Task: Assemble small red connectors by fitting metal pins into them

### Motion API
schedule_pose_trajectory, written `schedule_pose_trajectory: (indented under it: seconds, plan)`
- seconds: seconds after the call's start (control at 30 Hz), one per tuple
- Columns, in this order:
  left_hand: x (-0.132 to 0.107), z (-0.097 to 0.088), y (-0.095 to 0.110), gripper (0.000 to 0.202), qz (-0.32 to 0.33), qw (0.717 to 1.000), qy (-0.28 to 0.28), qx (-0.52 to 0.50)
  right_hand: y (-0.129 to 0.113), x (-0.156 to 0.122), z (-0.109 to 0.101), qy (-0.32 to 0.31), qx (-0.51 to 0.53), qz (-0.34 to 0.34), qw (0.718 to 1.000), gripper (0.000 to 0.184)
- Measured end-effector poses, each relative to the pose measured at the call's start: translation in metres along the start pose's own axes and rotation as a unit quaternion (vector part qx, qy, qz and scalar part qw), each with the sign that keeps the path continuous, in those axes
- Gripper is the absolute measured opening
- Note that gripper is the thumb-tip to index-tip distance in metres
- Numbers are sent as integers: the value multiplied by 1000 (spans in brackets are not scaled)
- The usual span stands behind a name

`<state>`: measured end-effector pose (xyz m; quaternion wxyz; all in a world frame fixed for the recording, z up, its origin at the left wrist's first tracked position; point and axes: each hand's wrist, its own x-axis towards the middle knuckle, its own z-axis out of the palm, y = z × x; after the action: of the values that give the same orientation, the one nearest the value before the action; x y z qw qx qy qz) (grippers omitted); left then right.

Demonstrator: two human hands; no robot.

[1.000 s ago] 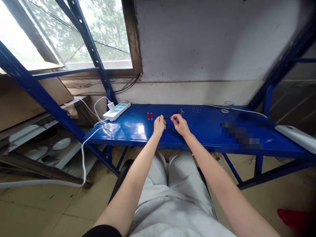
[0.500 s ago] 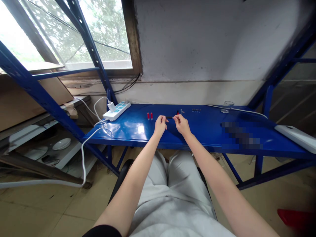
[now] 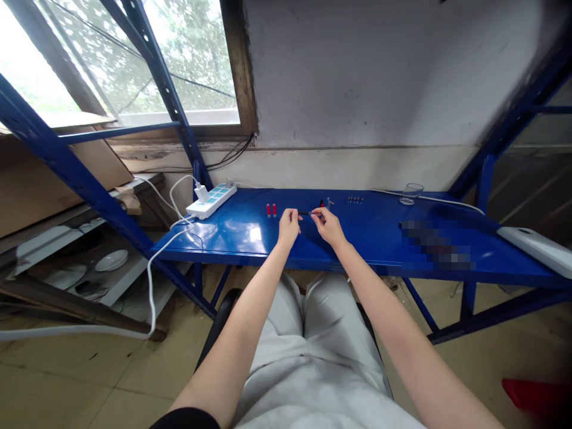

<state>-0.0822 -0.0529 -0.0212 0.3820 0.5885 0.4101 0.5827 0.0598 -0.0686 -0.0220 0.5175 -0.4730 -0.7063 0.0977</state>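
Note:
My left hand [image 3: 288, 226] and my right hand [image 3: 328, 224] are held close together over the middle of the blue metal table [image 3: 250, 238]. Both pinch a thin dark pen-like stick [image 3: 306, 213] that spans the gap between them, each hand at one end. Just left of my left hand two small red pieces [image 3: 271, 209] stand on the table. Behind my right hand lie a few tiny red and clear parts [image 3: 325, 202], too small to make out.
A white power strip [image 3: 211, 200] with a plugged charger and white cable sits at the table's back left. A row of small dark bits [image 3: 356, 199] and a clear glass [image 3: 411, 193] are at the back right. A white object [image 3: 536, 247] lies at the far right edge.
Both hands have shifted slightly and drawn a little closer on the stick; everything on the table has stayed where it was.

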Motion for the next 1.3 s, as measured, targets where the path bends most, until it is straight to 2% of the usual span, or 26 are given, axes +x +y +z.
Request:
schedule_pose_trajectory:
  seconds: [0.1, 0.23, 0.3, 0.37, 0.47, 0.7, 1.0, 1.3]
  plan:
    - [-1, -2, 2, 23, 1, 999, 38, 8, 1, 1, 0, -6, 7, 2, 1000, 28]
    - [-1, -5, 6, 26, -10, 995, 98, -2, -1, 0, -3, 23, 15, 11, 1000, 29]
    - [-2, -4, 7, 28, -6, 997, 72, 4, -4, 0, -4, 48, 11, 4, 999, 29]
    - [-3, -3, 7, 28, 7, 1000, 9, 17, -8, 0, -4, 58, 9, -13, 998, 27]
    - [-4, -1, 7, 28, 22, 998, -55, 12, -9, -1, -2, 31, 10, -33, 999, 25]
    - [-3, 0, 7, 28, 8, 998, -49, -38, -2, 0, 2, -33, 11, -47, 998, 21]
    - [-4, 0, 3, 25, 32, 997, -74, -12, -1, 0, 4, -61, 27, -18, 998, 23]
    - [-2, 2, 0, 13, -2, 996, -85, -25, 1, 0, 3, -89, -4, -37, 995, 22]
